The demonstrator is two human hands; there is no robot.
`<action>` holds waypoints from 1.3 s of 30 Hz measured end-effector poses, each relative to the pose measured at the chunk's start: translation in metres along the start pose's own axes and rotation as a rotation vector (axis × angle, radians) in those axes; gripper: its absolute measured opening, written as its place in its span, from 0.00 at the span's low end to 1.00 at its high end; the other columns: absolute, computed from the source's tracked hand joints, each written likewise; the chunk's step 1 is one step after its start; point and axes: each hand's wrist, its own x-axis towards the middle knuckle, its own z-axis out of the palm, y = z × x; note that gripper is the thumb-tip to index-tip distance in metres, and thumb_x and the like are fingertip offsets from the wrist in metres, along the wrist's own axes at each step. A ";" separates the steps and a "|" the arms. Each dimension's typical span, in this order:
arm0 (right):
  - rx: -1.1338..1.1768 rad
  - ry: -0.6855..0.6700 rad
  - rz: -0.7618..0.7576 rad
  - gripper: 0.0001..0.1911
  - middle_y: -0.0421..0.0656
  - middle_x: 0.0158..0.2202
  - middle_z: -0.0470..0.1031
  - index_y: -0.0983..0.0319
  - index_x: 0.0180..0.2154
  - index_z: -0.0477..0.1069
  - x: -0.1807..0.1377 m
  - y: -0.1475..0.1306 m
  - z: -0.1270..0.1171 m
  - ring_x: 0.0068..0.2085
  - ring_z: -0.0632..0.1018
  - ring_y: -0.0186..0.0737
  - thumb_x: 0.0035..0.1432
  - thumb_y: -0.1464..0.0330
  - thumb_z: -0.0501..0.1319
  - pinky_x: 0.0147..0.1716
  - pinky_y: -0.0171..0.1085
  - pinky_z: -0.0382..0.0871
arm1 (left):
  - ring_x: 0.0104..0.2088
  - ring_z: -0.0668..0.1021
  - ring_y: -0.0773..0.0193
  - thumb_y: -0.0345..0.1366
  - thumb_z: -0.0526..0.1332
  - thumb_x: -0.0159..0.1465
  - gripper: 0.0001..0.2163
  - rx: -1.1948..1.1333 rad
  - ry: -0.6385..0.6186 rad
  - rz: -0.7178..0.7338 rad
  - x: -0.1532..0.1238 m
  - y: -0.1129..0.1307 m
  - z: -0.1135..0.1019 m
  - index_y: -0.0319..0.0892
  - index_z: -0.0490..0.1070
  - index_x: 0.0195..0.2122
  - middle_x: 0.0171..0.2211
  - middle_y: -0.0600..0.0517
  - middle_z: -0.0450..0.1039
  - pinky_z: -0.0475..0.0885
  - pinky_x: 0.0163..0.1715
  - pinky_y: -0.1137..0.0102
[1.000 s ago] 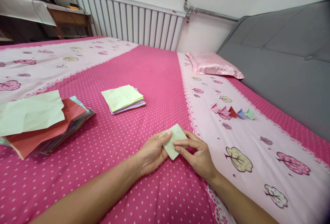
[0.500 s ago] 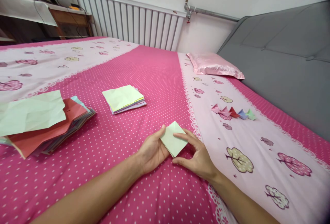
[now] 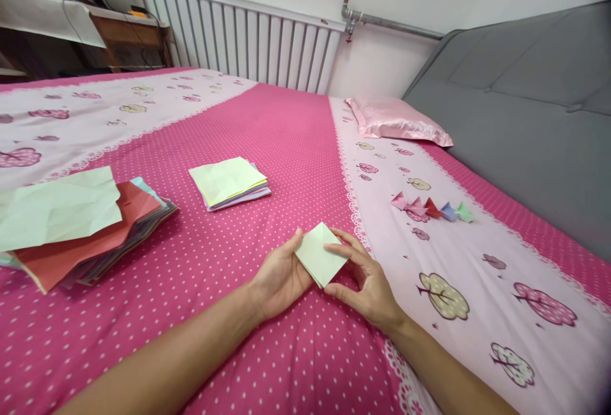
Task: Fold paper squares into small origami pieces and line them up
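Observation:
A small pale green folded paper square [image 3: 319, 254] lies diamond-wise on the pink dotted bedspread [image 3: 248, 338]. My left hand [image 3: 280, 275] grips its left edge, thumb on top. My right hand [image 3: 367, 282] holds the right side, index finger pressing the paper's upper right edge and thumb curled under its lower corner. Both hands are closed on the paper.
A stack of small coloured paper squares [image 3: 229, 182] lies further back. A bigger pile of crumpled sheets [image 3: 81, 224] is at the left. A row of small folded paper figures [image 3: 429, 208] sits right, with a pink pillow [image 3: 396, 122], grey headboard [image 3: 525, 122] and radiator [image 3: 238, 39] beyond.
The paper has gone from a half-raised fold to a flat diamond held between both hands. My right index finger moved onto its upper right edge.

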 end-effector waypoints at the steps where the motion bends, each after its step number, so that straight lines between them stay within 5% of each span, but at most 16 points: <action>1: 0.008 0.007 0.004 0.25 0.46 0.58 0.55 0.54 0.47 0.67 0.000 0.000 0.000 0.57 0.60 0.51 0.43 0.64 0.66 0.54 0.50 0.55 | 0.43 0.74 0.59 0.37 0.46 0.64 0.18 0.003 0.006 0.003 0.000 0.000 0.000 0.30 0.64 0.48 0.44 0.40 0.70 0.62 0.51 0.62; 7: 0.004 0.059 0.011 0.14 0.45 0.55 0.60 0.54 0.42 0.71 0.002 -0.001 0.001 0.55 0.63 0.46 0.51 0.67 0.61 0.53 0.47 0.57 | 0.40 0.74 0.62 0.37 0.47 0.64 0.17 0.011 0.016 -0.005 0.001 0.000 0.000 0.31 0.65 0.47 0.43 0.42 0.71 0.64 0.48 0.66; 18: -0.006 0.196 0.059 0.07 0.44 0.49 0.66 0.55 0.34 0.75 -0.001 -0.002 0.004 0.51 0.68 0.45 0.49 0.68 0.63 0.49 0.45 0.62 | 0.41 0.73 0.62 0.36 0.50 0.63 0.16 -0.009 -0.204 -0.084 -0.003 -0.007 -0.003 0.30 0.66 0.46 0.42 0.42 0.70 0.61 0.48 0.67; 24: -0.016 0.262 0.097 0.03 0.45 0.44 0.69 0.59 0.29 0.74 -0.003 -0.008 0.005 0.49 0.69 0.45 0.50 0.67 0.62 0.47 0.42 0.62 | 0.38 0.72 0.64 0.20 0.57 0.50 0.19 0.211 -0.318 -0.012 -0.006 -0.010 -0.008 0.36 0.69 0.44 0.38 0.46 0.72 0.63 0.42 0.70; 33: -0.004 0.311 0.133 0.06 0.45 0.39 0.72 0.62 0.26 0.68 -0.006 -0.013 0.010 0.41 0.73 0.42 0.50 0.66 0.61 0.41 0.39 0.65 | 0.42 0.74 0.59 0.33 0.58 0.58 0.14 0.329 -0.245 0.027 -0.004 -0.020 -0.011 0.35 0.70 0.45 0.40 0.42 0.73 0.60 0.50 0.64; 39: 0.213 0.402 0.238 0.16 0.42 0.35 0.70 0.59 0.32 0.58 -0.006 -0.009 0.012 0.35 0.74 0.38 0.45 0.65 0.65 0.33 0.37 0.70 | 0.41 0.75 0.61 0.30 0.56 0.60 0.10 0.211 -0.154 0.009 -0.004 -0.017 -0.004 0.32 0.71 0.41 0.39 0.41 0.74 0.62 0.49 0.66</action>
